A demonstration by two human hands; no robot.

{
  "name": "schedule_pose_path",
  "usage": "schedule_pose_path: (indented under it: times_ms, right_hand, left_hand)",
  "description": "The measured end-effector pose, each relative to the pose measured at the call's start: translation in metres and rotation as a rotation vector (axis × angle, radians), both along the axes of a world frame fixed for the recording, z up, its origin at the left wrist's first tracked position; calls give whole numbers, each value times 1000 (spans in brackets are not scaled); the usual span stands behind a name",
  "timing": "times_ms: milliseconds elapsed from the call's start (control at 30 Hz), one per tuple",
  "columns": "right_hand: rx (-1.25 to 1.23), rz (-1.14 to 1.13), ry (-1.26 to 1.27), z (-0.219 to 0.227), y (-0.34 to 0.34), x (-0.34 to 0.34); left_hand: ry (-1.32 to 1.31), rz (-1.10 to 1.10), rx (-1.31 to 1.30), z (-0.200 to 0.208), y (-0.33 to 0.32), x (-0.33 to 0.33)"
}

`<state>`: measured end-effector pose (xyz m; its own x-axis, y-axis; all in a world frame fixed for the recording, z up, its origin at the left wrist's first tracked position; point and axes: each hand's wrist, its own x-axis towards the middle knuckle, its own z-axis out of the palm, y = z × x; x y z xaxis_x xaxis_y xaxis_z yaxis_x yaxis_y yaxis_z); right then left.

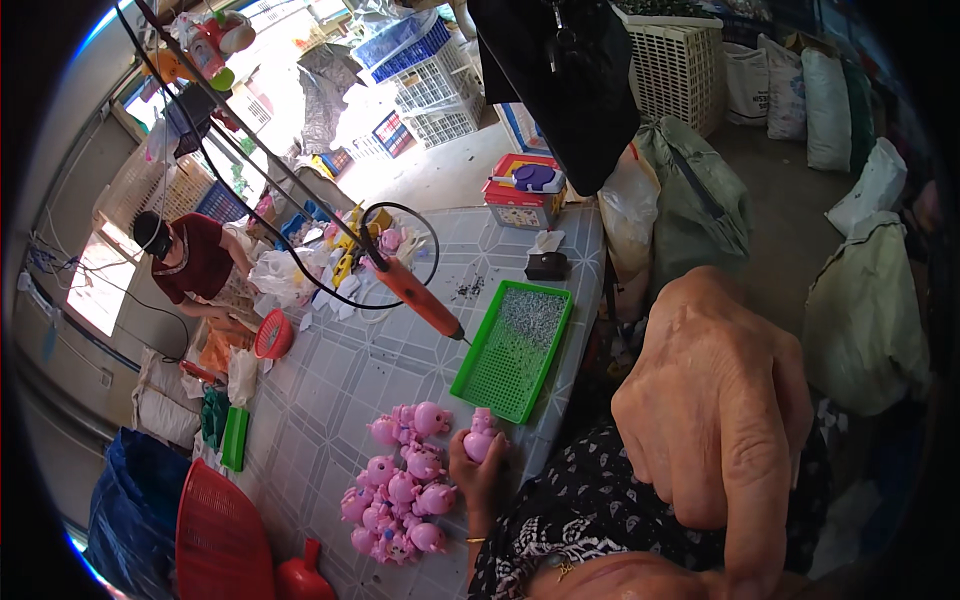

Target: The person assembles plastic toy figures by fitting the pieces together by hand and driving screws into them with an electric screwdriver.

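Observation:
Near the table's right edge, my left hand (470, 474) is wrapped round a pink toy figure (481, 436). A cluster of similar pink toy figures (400, 488) lies on the table just left of it. My right hand (712, 400) is raised close to the camera, its back showing. Its fingers are curled and the index finger points down; the palm side is hidden, so anything in it is out of sight. Beyond my left hand lies a green tray (467, 383) with small metal screws. An orange electric screwdriver (420, 300) hangs above the table, its tip near the tray.
A small dark box (546, 266) and a red-lidded container (522, 205) stand at the table's far end. Another person (200, 260) works at the left, by a red basket (273, 334). A large red basket (222, 535) is at lower left; sacks (865, 315) stand at right.

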<state>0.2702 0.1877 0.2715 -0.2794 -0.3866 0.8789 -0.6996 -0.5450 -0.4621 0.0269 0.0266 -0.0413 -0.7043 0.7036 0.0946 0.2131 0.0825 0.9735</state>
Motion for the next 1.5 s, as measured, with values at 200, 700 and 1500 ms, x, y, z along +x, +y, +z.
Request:
schedule_pose_path:
  times_ms: [200,700,1500]
  right_hand:
    - [-33,14,22,-6,-1,2]
    - [293,163,-139,40,31,-3]
    - [345,106,-235,13,35,9]
  left_hand:
    - [29,9,20,8,-1,5]
    - [-9,-10,25,2,1,0]
    - [-10,21,27,19,-2,9]
